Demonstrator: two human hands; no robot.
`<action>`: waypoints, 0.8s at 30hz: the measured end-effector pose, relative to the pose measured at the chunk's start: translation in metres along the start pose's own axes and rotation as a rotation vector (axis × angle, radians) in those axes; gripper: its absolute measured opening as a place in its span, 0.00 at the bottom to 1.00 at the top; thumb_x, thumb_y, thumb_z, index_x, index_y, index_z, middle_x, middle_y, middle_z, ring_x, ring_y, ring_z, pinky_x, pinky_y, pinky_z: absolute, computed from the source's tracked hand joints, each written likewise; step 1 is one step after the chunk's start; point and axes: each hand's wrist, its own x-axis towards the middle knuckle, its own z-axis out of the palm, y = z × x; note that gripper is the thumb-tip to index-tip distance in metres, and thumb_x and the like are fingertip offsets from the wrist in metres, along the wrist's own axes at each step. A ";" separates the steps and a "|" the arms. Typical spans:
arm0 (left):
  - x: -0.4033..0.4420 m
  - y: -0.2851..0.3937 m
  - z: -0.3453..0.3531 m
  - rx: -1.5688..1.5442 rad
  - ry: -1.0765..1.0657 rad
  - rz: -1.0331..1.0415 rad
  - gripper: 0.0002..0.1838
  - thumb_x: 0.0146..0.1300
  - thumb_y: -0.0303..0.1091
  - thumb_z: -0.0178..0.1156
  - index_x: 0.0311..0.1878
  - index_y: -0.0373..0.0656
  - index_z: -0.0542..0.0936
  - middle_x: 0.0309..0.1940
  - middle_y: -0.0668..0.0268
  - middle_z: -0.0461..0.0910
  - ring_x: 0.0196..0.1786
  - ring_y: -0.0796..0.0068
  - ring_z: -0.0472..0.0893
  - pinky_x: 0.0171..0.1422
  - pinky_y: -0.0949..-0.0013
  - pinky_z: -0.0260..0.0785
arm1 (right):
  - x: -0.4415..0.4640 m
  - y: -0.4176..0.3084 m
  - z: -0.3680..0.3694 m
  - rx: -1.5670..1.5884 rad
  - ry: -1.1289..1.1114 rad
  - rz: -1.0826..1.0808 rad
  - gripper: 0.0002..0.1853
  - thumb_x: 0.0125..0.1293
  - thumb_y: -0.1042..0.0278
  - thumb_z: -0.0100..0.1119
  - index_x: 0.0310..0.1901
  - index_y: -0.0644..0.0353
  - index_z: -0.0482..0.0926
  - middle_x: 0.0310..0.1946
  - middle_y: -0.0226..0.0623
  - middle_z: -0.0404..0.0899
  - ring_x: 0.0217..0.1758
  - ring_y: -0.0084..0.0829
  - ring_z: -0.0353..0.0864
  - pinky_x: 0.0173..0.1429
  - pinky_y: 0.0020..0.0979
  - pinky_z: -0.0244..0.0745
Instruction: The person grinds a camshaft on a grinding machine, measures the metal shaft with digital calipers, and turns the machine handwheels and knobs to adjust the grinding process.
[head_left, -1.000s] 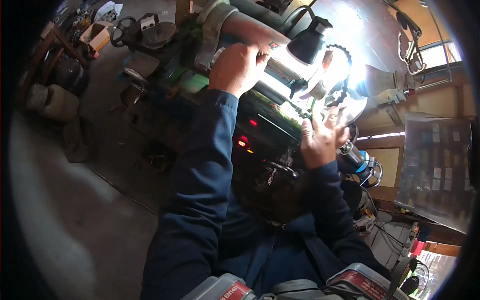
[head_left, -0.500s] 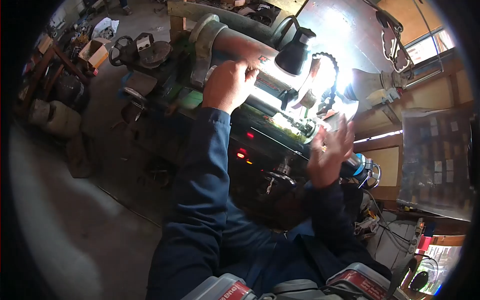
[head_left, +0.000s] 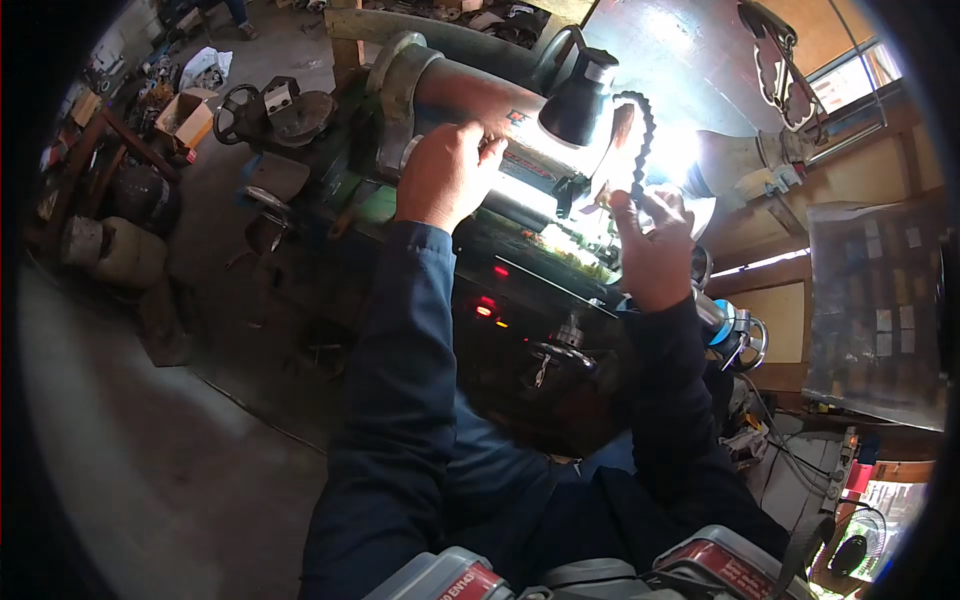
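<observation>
My left hand (head_left: pixel 440 180) rests against the front of a machine's round grey housing (head_left: pixel 470 95), at the left end of a bright metal cylinder (head_left: pixel 520 200). Its fingers are curled, and whatever they grip is hidden behind the hand. My right hand (head_left: pixel 658 245) is raised at the cylinder's other end, thumb and fingers closed around the lower end of a black segmented hose (head_left: pixel 648 125). Glare washes out the fingertips and the parts behind them. A black lamp head (head_left: pixel 578 110) sits above, between my hands.
Below the cylinder, red indicator lights (head_left: pixel 484 308) glow beside a handwheel (head_left: pixel 560 355). Another handwheel (head_left: pixel 742 338) with a blue ring stands to the right. On the left are a machine with a round table (head_left: pixel 303 118) and an open cardboard box (head_left: pixel 186 118). A cable crosses the floor.
My right hand has moved up from below the hose to its lower end, and its spread fingers have closed. The hose now bends less to the right. My left hand stays against the machine.
</observation>
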 end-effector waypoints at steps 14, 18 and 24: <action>0.001 -0.001 0.001 -0.014 0.019 0.022 0.13 0.66 0.42 0.65 0.39 0.39 0.84 0.33 0.50 0.84 0.38 0.48 0.84 0.42 0.50 0.75 | -0.066 -0.003 0.002 -0.315 -0.019 -0.160 0.21 0.68 0.53 0.59 0.56 0.57 0.82 0.61 0.48 0.67 0.67 0.51 0.60 0.66 0.54 0.54; 0.000 0.002 -0.001 -0.031 0.012 0.027 0.14 0.67 0.42 0.64 0.38 0.38 0.83 0.34 0.50 0.84 0.37 0.49 0.85 0.41 0.53 0.75 | -0.076 -0.007 0.025 -0.448 -0.013 -0.224 0.28 0.73 0.43 0.50 0.61 0.56 0.81 0.63 0.50 0.67 0.67 0.48 0.61 0.68 0.48 0.50; -0.001 -0.002 0.004 -0.088 0.016 0.061 0.14 0.68 0.41 0.64 0.37 0.37 0.82 0.32 0.50 0.84 0.35 0.50 0.85 0.39 0.54 0.75 | -0.067 0.000 0.033 -0.408 -0.042 -0.144 0.26 0.72 0.45 0.54 0.59 0.57 0.81 0.63 0.51 0.67 0.67 0.49 0.60 0.68 0.48 0.52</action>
